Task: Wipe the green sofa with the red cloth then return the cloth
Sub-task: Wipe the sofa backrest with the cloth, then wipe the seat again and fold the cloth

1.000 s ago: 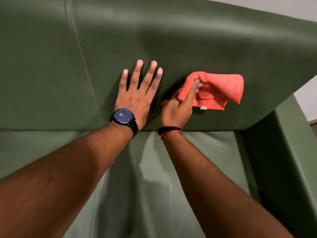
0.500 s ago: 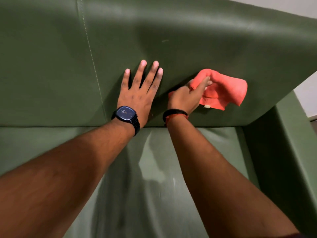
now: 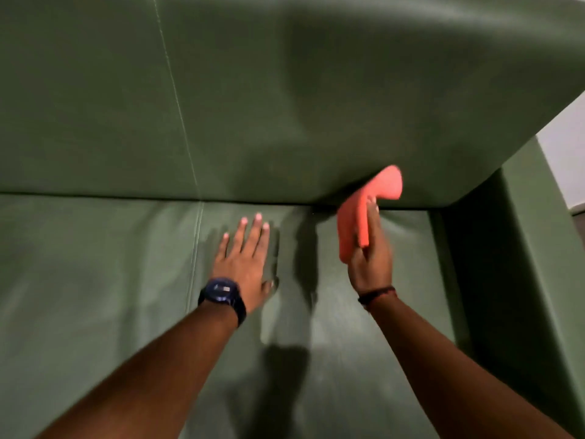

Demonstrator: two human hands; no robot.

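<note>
The green sofa (image 3: 95,106) fills the view, its backrest above and its seat below. My right hand (image 3: 372,264) grips the red cloth (image 3: 357,220), bunched and lifted off the leather just in front of the crease where backrest meets seat. The cloth's top end curls up against the lower edge of the backrest. My left hand (image 3: 245,264), with a dark watch on the wrist, lies flat with fingers spread on the seat cushion, left of the cloth. The picture is blurred by motion.
The sofa's right armrest (image 3: 531,248) rises at the right, close to my right forearm. A stitched seam (image 3: 177,99) runs down the backrest and seat left of my left hand. A pale wall (image 3: 566,147) shows beyond the armrest.
Both hands came down from the backrest. My left hand now rests on the seat, and my right hand has pulled the cloth off the backrest to the seat crease.
</note>
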